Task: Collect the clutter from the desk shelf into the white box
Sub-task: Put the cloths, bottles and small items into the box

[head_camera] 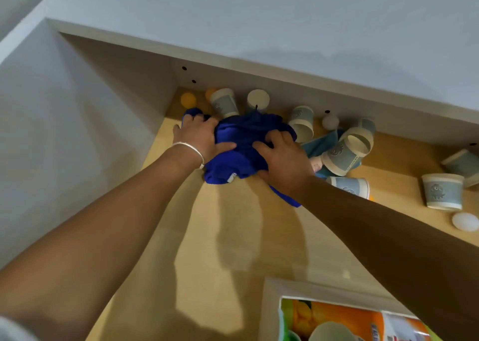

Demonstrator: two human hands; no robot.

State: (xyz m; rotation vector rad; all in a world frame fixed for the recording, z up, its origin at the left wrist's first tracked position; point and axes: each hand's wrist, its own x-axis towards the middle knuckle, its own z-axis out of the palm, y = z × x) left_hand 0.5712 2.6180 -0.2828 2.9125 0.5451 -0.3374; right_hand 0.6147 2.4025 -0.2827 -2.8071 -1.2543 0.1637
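Fingers of left hand and right hand curled, both clamped on bunched blue cloth. Cloth on wooden desk surface, under white shelf board. Paper cups and balls scattered behind and right of cloth. White box near bottom edge, orange packet inside.
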